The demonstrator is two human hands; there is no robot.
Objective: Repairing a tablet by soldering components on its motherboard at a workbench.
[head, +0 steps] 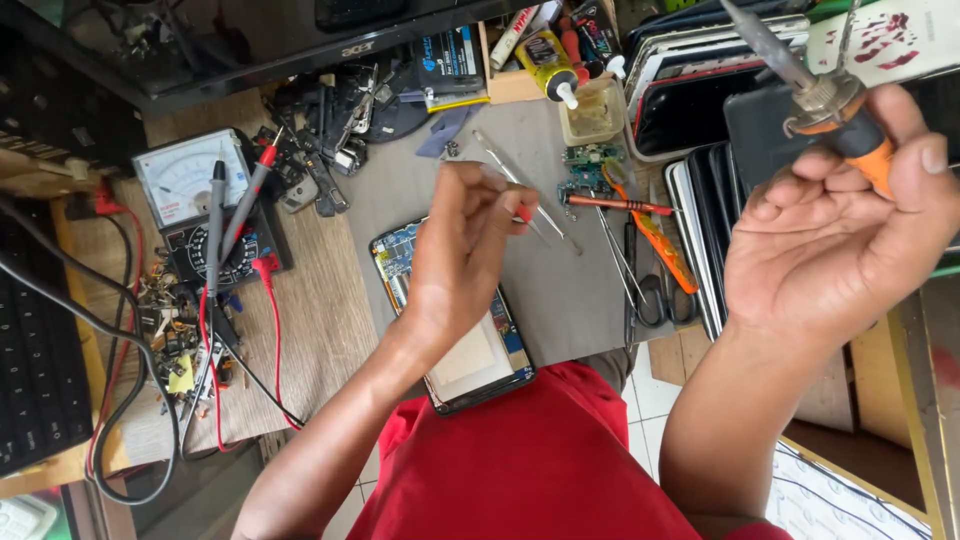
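Soldering iron (835, 110): orange handle, metal tip pointing up-left, raised at upper right above stacked phone screens (700, 215).
Right hand (830, 240): palm up, thumb and fingers closed round the iron's handle.
Left hand (462, 250): fingertips pinched shut on something thin with a red bit at the fingers; too small to tell what.
Opened phone (470, 350): flat on grey mat (560, 290), just under left hand, circuit board exposed, lower end near red shirt (530, 460).
Tweezers (520, 190): on mat, just beyond left fingertips.
Red-handled screwdriver (620, 205): on mat between the hands, near scissors (650, 290).
Multimeter (195, 200): far left, probes lying across it.
Glue bottle (550, 62): top centre, beside small plastic tub (592, 118).
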